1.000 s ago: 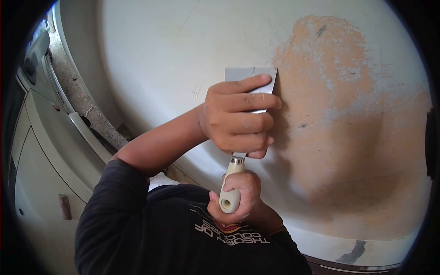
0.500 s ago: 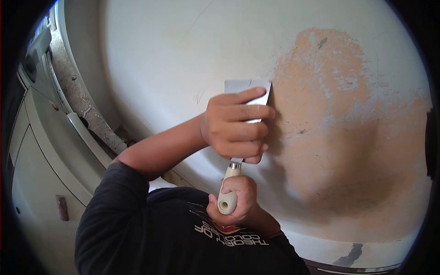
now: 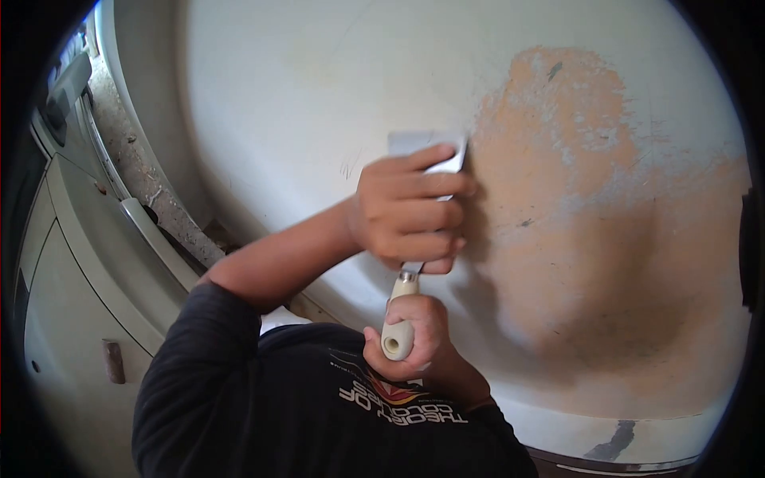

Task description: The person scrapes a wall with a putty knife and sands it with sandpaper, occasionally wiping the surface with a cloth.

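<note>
A wide putty knife [image 3: 398, 142] with a metal blade and a cream handle is held by both hands over a pale, curved car body panel [image 3: 279, 103]. My left hand [image 3: 410, 211] lies across the blade with its fingers bent over it, back of the hand towards me. Below it, my right hand [image 3: 422, 323] is wrapped round the handle, whose holed end faces me. The upper blade edge rests close on the panel, just left of a large peach-coloured filler patch [image 3: 550, 159] with rough, scraped edges. My left fingers hide much of the blade.
At the left stands a pale car door [image 3: 80, 311] with a handle and a small brown mark. Rubble-strewn ground [image 3: 159, 203] shows between door and panel. A dark grey smear [image 3: 613, 440] marks the panel's lower right. Scratches show left of the blade.
Both hands and the putty knife have shifted slightly up along the panel. The grip of each hand is the same, and the left hand is a little blurred.
</note>
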Available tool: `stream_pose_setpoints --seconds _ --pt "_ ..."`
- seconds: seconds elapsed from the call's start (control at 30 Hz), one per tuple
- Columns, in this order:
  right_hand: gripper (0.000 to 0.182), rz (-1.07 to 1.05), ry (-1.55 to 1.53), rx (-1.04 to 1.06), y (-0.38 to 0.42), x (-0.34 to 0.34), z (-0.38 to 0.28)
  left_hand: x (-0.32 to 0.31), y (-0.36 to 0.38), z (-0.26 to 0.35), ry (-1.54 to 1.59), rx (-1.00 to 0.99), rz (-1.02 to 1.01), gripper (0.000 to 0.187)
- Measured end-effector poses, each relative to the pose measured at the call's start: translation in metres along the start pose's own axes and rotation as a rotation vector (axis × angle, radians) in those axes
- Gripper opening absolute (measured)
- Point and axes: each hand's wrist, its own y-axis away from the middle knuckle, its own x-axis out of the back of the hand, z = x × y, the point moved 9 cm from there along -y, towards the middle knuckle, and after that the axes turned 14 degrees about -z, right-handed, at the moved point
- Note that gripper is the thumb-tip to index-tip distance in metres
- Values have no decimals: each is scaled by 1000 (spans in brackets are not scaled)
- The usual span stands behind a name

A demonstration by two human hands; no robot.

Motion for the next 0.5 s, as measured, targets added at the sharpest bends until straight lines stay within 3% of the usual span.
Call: stream_pose_setpoints --seconds 0.03,0.1,0.23,0.33,0.4,0.43,0.5 --pt "35 4 1 13 11 -4 3 -5 15 5 -15 47 -47 24" --pt "42 -144 -57 -170 33 -29 29 -10 41 17 -47 136 -154 22" --pt "36 -167 -316 -269 61 -52 46 -18 67 39 -16 276 -335 21" --pt "38 -127 -295 -124 69 -41 37 -17 81 43 38 329 -539 15" --pt "38 -128 -377 -146 86 -40 36 -14 84 28 -233 468 -684 39" --pt "38 -79 -432 -156 98 -36 38 -11 92 19 -371 440 -697 55" --pt "37 -24 -510 -183 115 -26 38 6 88 7 -413 585 -658 46"
